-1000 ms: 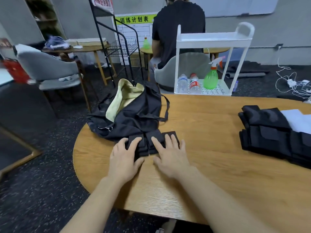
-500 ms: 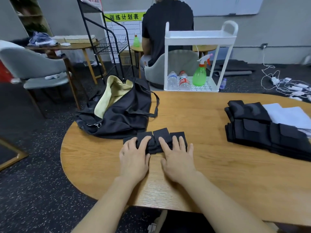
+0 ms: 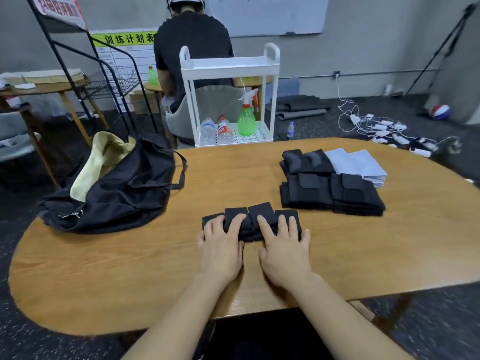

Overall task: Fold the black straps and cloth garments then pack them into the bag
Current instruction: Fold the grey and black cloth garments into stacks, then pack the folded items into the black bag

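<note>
Left hand point(image 3: 220, 252) and right hand point(image 3: 284, 253), fingers straight and spread, flatten the folded black fabric strap point(image 3: 259, 215); press evenly so folds hold.

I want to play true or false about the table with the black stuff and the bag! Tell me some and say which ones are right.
1. Both hands, the left hand and the right hand, press flat on the folded black straps. True.
2. The black bag lies to the right of the hands. False: it lies to their left, on the table.
3. The bag is open and shows a pale yellow lining. True.
4. The stack of black garments is already inside the bag. False: it sits on the table to the right.
5. A green spray bottle stands on the white cart. True.
</note>
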Tool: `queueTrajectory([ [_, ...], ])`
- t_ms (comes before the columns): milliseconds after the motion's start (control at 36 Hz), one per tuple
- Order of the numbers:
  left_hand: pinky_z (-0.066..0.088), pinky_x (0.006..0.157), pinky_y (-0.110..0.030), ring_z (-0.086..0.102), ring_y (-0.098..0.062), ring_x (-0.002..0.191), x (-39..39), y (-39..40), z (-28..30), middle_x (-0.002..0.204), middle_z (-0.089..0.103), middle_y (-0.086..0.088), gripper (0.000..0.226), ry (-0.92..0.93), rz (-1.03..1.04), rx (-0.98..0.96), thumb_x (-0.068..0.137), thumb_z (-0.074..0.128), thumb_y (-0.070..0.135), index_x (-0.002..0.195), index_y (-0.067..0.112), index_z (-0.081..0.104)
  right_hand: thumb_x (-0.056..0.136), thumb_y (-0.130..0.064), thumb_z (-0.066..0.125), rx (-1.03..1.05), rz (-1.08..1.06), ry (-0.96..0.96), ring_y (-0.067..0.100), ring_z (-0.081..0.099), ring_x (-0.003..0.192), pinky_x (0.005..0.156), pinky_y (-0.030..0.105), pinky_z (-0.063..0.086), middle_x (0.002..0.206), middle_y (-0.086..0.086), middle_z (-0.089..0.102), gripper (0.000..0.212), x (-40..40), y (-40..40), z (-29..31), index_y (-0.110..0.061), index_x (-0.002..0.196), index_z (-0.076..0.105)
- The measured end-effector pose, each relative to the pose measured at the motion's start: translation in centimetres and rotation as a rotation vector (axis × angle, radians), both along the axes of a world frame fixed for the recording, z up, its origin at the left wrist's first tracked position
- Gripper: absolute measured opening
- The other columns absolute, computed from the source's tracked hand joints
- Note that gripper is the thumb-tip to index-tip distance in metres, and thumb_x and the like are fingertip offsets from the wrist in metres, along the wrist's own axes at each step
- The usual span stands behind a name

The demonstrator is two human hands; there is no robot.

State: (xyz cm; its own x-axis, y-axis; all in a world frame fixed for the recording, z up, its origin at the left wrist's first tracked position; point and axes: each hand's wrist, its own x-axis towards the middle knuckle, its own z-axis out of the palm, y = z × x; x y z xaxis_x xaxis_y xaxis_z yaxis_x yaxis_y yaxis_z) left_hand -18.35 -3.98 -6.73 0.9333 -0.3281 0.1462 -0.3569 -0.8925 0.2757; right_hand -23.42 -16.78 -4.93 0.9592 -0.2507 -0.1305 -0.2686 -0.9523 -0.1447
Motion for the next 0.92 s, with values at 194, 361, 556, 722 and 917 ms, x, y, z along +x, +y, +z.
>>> queueTrajectory([
  [194, 0.024, 0.114, -0.044, 0.016, -0.023, 0.142, -1.3, -5.0, -0.1, 0.152, 0.025, -0.005, 0.054, 0.014, -0.095, -0.001, 0.100, 0.044, 0.034, 0.145, 0.046, 0.017, 0.101, -0.032, 0.032, -0.003, -0.109, -0.031, 0.036, -0.011, 0.148, 0.116, 0.060, 0.000, 0.162, 0.016, -0.003, 0.066, -2.6, -4.3, -0.1, -0.035, 0.153, -0.009],
  [361, 0.025, 0.114, -0.044, 0.017, -0.023, 0.142, -2.2, -9.1, -0.3, 0.153, 0.024, -0.004, 0.054, 0.012, -0.158, -0.003, 0.100, 0.044, 0.033, 0.146, 0.043, 0.017, 0.101, -0.031, 0.031, -0.003, -0.204, -0.062, 0.037, -0.009, 0.148, 0.117, 0.057, 0.000, 0.162, 0.018, -0.003, 0.065, -4.4, -7.4, -0.1, -0.033, 0.154, -0.006],
  [556, 0.024, 0.115, -0.044, 0.017, -0.024, 0.143, -2.5, -12.6, -0.1, 0.153, 0.025, -0.005, 0.053, 0.012, -0.249, 0.006, 0.101, 0.044, 0.033, 0.146, 0.042, 0.017, 0.101, -0.032, 0.030, -0.017, -0.295, -0.112, 0.038, -0.008, 0.148, 0.117, 0.056, 0.002, 0.161, 0.019, -0.004, 0.065, -5.8, -10.2, -0.7, -0.032, 0.154, -0.008],
  [722, 0.023, 0.116, -0.043, 0.016, -0.024, 0.144, -1.9, -14.7, 0.1, 0.154, 0.023, -0.005, 0.053, 0.015, -0.303, 0.030, 0.101, 0.042, 0.034, 0.147, 0.042, 0.015, 0.102, -0.035, 0.030, -0.033, -0.349, -0.141, 0.037, -0.009, 0.148, 0.117, 0.055, 0.001, 0.162, 0.019, -0.005, 0.066, -6.0, -11.6, -1.0, -0.033, 0.153, -0.011],
  [917, 0.020, 0.117, -0.041, 0.016, -0.023, 0.144, -0.7, -15.5, 0.1, 0.154, 0.024, -0.005, 0.053, 0.008, -0.336, 0.037, 0.101, 0.042, 0.034, 0.147, 0.042, 0.015, 0.089, -0.034, 0.059, -0.079, -0.401, -0.194, 0.047, 0.023, 0.142, 0.110, 0.063, 0.023, 0.152, 0.029, 0.028, 0.074, -4.9, -12.0, -2.2, -0.029, 0.154, 0.023],
])
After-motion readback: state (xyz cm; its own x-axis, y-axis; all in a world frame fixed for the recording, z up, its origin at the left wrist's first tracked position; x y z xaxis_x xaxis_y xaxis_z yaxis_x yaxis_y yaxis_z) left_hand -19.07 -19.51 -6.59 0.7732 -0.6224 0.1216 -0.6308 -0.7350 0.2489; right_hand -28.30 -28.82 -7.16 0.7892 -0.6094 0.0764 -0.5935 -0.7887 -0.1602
